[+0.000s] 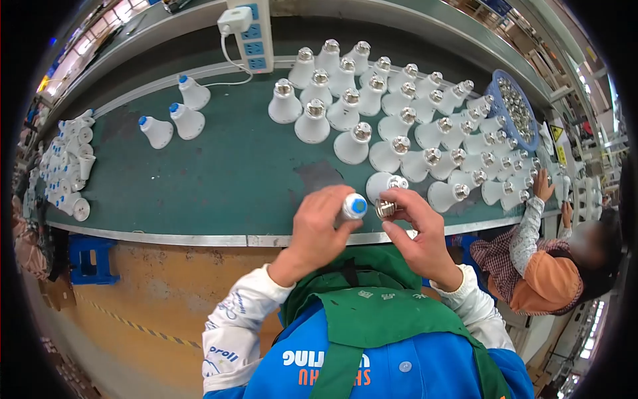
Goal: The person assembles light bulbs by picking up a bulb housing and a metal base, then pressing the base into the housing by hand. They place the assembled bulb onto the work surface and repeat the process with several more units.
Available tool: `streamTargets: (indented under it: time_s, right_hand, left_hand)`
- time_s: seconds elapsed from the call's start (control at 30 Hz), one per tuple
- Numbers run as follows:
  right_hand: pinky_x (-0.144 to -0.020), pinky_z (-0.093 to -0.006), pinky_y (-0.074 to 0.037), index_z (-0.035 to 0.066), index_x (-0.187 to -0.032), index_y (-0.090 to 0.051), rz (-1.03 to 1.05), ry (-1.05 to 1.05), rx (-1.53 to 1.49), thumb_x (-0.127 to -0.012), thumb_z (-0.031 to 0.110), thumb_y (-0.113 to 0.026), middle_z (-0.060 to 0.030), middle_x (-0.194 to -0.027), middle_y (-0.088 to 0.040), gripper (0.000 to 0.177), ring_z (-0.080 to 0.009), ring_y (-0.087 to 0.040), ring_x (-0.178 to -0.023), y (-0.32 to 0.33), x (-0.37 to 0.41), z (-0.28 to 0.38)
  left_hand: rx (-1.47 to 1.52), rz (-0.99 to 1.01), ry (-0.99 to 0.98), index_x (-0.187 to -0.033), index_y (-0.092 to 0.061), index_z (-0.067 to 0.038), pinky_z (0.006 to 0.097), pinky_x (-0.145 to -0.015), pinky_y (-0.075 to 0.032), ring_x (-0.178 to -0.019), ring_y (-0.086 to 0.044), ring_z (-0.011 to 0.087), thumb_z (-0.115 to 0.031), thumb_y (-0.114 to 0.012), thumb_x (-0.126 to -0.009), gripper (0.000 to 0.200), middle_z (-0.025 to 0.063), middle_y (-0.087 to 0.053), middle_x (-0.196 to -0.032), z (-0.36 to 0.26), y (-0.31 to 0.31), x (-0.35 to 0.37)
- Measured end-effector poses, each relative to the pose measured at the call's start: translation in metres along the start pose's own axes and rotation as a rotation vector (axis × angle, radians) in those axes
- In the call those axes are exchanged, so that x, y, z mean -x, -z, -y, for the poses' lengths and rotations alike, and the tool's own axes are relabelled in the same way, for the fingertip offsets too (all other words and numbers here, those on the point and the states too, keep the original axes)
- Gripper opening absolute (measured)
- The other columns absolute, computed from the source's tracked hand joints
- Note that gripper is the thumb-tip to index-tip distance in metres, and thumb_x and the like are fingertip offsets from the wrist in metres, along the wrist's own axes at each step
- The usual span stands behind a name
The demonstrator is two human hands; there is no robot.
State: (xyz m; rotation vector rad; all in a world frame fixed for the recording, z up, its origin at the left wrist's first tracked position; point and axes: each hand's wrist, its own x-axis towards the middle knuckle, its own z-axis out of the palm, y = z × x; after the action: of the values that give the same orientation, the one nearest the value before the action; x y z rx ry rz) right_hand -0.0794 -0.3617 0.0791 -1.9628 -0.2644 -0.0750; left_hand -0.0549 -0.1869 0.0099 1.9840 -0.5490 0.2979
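Green worktop (219,179) is running across the view along a metal-edged bench, over a tan floor (153,286). From my remote seat I'm seeing both hands working near its front edge, about mid-view. My left hand (319,223) is grasping a blue-topped white housing (357,207) between thumb and fingers, blue end facing the camera. My right hand (428,236) is pinching a shiny metal screw cap (385,208) in the fingertips, just beside the housing; I'm seeing a small gap between the two. One capped bulb (382,185) is sitting just beyond the cap, partly hidden by the right fingers.

Lots of white bulbs with metal caps (399,156) are standing or leaning in a cluster from centre to right. Three blue-topped housings (187,122) are standing apart at upper left, and a pile of white housings (70,166) is lying at the far left end. A blue basket (493,93) is holding loose metal caps at upper right. At the back, a white adapter (236,20) is sitting in a power strip (261,60), its cable (229,53) trailing onto the top. At far right, another person (548,276) is reaching a hand (543,186) toward the cluster's edge; can't tell what those fingers are holding.
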Motion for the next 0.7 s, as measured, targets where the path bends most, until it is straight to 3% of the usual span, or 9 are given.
streamTargets:
  time_s: [0.1, 0.23, 0.33, 0.7]
  right_hand:
    - [-0.065, -0.0318, -0.048, 0.0, -0.107, -0.054, 0.093, 0.177, 0.306, -0.07, -0.006, -0.062, -0.0148, -0.098, -0.057, 0.038, -0.0273, -0.06, -0.079, 0.008, -0.002, 0.006]
    - [-0.063, -0.0354, -0.048, -0.001, -0.102, -0.055, 0.205, 0.319, 0.497, -0.067, -0.003, -0.064, -0.0143, -0.093, -0.058, 0.037, -0.0305, -0.059, -0.078, 0.015, -0.013, 0.002]
    - [-0.061, -0.035, -0.049, -0.001, -0.102, -0.054, 0.302, 0.397, 0.611, -0.068, -0.001, -0.064, -0.0133, -0.093, -0.058, 0.036, -0.029, -0.059, -0.078, 0.017, -0.022, 0.002]
    - [-0.053, -0.0329, -0.047, -0.002, -0.099, -0.053, 0.683, 0.372, 0.711, -0.07, 0.007, -0.061, -0.0093, -0.08, -0.052, 0.031, -0.0241, -0.057, -0.068, 0.013, -0.054, 0.007]
  left_hand:
    - [0.025, 0.017, 0.006, -0.102, -0.056, -0.003, 0.0392, -0.08, -0.042, -0.093, -0.056, 0.0325, -0.008, -0.072, -0.061, 0.044, 0.0135, -0.06, -0.099, -0.002, -0.02, 0.011]
    - [0.041, 0.003, 0.023, -0.103, -0.055, -0.005, 0.0387, -0.08, -0.039, -0.093, -0.055, 0.0309, -0.009, -0.072, -0.062, 0.045, 0.0123, -0.059, -0.099, 0.007, -0.028, 0.014]
    - [0.034, -0.006, -0.009, -0.104, -0.055, -0.005, 0.0386, -0.08, -0.038, -0.094, -0.054, 0.0295, -0.011, -0.072, -0.062, 0.045, 0.0112, -0.058, -0.1, 0.011, -0.027, 0.015]
    - [0.035, -0.002, -0.01, -0.105, -0.055, -0.003, 0.0386, -0.081, -0.035, -0.095, -0.054, 0.0259, -0.015, -0.072, -0.065, 0.045, 0.0091, -0.058, -0.101, 0.017, -0.027, 0.016]
